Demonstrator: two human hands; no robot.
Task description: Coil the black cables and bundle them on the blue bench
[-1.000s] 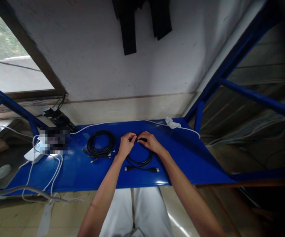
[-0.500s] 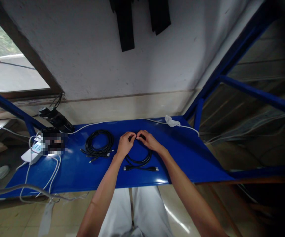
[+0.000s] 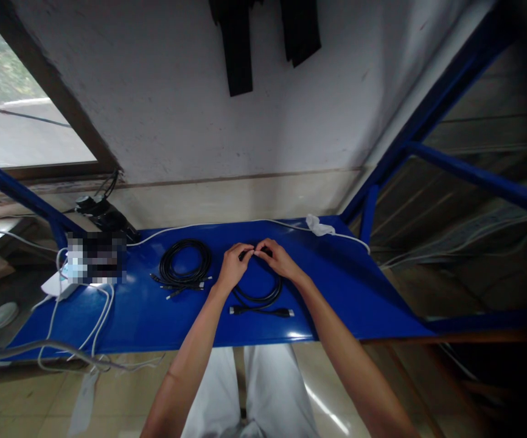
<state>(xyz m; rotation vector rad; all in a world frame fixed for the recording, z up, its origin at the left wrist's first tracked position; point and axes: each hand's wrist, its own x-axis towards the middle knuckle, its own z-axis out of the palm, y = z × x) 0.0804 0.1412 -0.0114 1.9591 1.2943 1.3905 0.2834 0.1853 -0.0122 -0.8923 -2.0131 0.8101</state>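
Observation:
A coiled black cable point(image 3: 263, 299) lies on the blue tabletop point(image 3: 336, 292), its two plugs crossed at the near side. At the far side of this coil, my left hand point(image 3: 235, 263) and my right hand point(image 3: 275, 257) meet fingertip to fingertip. Both are closed in a pinch around the top of the coil; the exact spot between the fingertips is too small to make out. Left of my hands sits a second bundle of coiled black cables point(image 3: 185, 264) with several small plugs at its near edge.
A white power strip point(image 3: 60, 285) with white cords is at the left end, beside a blurred patch. One white cord point(image 3: 209, 224) runs along the back edge to a white plastic wrap point(image 3: 319, 225). Blue frame posts point(image 3: 368, 213) rise at the sides.
The view has shifted very slightly. Both hands keep their pinch at the far side of the coil, with hardly any movement.

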